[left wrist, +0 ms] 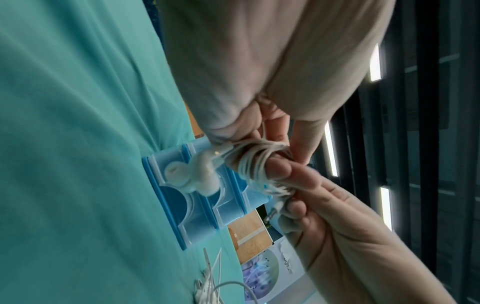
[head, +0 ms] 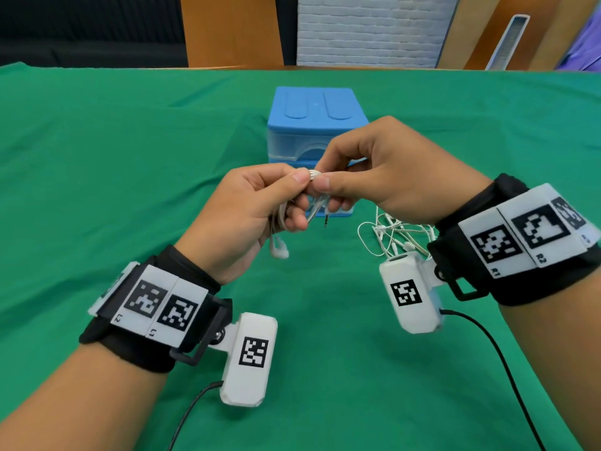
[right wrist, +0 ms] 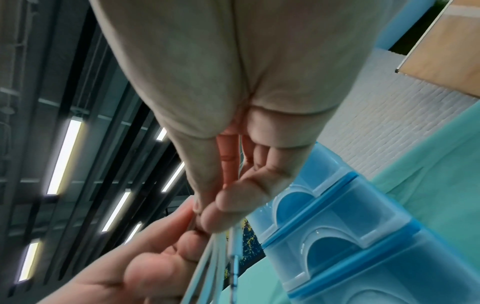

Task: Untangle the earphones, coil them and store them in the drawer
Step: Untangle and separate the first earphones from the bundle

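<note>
The cloth [head: 130, 177] was matt green fabric, softly creased; the drawers [head: 317, 125] smooth blue plastic with translucent, slightly glossy fronts; the earphones [left wrist: 249, 162] glossy white plastic cord, their plug [right wrist: 235, 265] shiny metal

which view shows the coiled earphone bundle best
The left wrist view: the coiled earphones show their wraps, both earbuds and the plug, gripped by the left hand and pinched by the right hand. The head view shows little beyond a dangling earbud and the plug; the right wrist view shows only strands and the plug.
</note>
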### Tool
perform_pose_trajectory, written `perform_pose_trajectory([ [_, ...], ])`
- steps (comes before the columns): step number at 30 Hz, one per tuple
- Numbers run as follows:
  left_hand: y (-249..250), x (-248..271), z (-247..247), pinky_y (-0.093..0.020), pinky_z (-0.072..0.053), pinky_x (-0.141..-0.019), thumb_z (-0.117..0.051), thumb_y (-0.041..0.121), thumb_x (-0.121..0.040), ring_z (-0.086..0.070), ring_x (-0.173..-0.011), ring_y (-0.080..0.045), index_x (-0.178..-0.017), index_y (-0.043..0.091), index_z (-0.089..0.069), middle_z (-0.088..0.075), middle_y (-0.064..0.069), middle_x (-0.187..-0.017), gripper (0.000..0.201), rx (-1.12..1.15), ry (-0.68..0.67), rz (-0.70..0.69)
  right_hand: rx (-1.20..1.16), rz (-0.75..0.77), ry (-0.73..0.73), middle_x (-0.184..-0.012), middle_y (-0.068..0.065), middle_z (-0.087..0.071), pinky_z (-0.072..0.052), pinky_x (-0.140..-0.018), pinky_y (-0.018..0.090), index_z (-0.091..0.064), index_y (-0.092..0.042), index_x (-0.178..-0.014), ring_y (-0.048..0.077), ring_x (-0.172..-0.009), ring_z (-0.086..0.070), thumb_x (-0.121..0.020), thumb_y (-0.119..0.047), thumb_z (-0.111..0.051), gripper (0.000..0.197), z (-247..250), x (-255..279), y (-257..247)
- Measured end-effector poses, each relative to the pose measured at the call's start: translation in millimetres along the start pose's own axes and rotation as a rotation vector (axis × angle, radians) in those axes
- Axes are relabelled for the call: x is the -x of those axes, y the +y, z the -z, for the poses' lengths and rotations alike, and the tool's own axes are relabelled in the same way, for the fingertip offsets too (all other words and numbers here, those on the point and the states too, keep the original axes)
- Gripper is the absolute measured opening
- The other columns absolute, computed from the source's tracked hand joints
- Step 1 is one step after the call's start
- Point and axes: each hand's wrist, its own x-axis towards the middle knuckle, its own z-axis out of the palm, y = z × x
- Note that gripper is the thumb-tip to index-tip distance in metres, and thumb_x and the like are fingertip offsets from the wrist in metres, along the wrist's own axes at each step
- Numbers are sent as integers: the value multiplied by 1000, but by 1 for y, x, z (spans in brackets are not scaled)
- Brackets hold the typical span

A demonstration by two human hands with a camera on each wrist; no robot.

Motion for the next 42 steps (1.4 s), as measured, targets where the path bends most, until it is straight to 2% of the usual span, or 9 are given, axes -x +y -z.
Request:
perform_pose_trajectory([
  [8,-4,-3,7,-31,-58,-71,-69,2,-86,-69,-74,-20,-102,4,-65,-68,-12,-84,17,-35,83,-24,34,-106,11,-68,11,-72,-57,-62,29,-71,-3,-85,12,-58,-67,-92,-16,-71,15,-4,3,11],
  [12,-5,-2,6,-32,-60,-70,-68,-3,-88,-71,-78,-20,-96,2,-70,-70,-16,-90,10,-92,122,-16,-5,-134,3,-69,10,-73,-59,-68,34,-72,-2,-86,18,-63,-69,-90,-17,-73,15,-2,4,11],
  [18,-4,-2,6,-27,-55,-60,-67,-1,-90,-73,-76,-17,-97,2,-70,-72,-20,-97,9,-97,153,-2,-65,-139,16,-83,8,-76,-59,-76,25,-76,-6,-94,14,-76,-72,-86,-20,-77,16,-2,7,10],
  [21,-6,-2,2,-28,-56,-60,-66,-3,-90,-72,-79,-20,-96,1,-70,-69,-26,-99,8,-78,161,-14,-27,-130,58,-89,7,-77,-57,-82,33,-76,-8,-96,10,-78,-68,-85,-17,-79,15,-10,6,13],
  [25,-8,-1,1,-28,-57,-62,-66,-3,-90,-71,-80,-21,-95,1,-70,-72,-20,-95,8,-56,165,-25,-236,-161,199,-96,24,-73,-57,-92,46,-71,2,-99,24,-86,-69,-80,7,-76,20,-23,2,15],
  [28,-7,-2,2,-31,-60,-65,-67,-4,-89,-71,-78,-20,-96,-1,-70,-73,-17,-91,8,-47,184,-38,-490,-245,264,-95,31,-68,-60,-87,45,-66,0,-98,41,-89,-69,-79,16,-71,25,-29,2,14],
  [34,-7,-2,3,-30,-60,-67,-70,-3,-88,-67,-74,-17,-96,0,-73,-74,-14,-89,9,-135,195,-60,-705,-364,301,-91,22,-70,-56,-61,27,-52,-10,-103,27,-71,-71,-80,17,-68,39,-31,0,9],
  [38,-6,-2,5,-25,-56,-64,-71,-3,-87,-67,-75,-17,-97,1,-74,-75,-16,-92,12,-165,170,-77,-858,-423,309,-85,16,-73,-54,-59,24,-46,-13,-108,21,-65,-70,-82,15,-66,44,-32,0,8],
  [42,-7,-3,9,-31,-59,-72,-72,-4,-86,-69,-79,-19,-98,3,-74,-76,-16,-93,15,-202,150,-102,-949,-529,277,-83,11,-75,-45,-64,25,-47,-17,-115,17,-67,-70,-82,10,-68,48,-32,1,11],
])
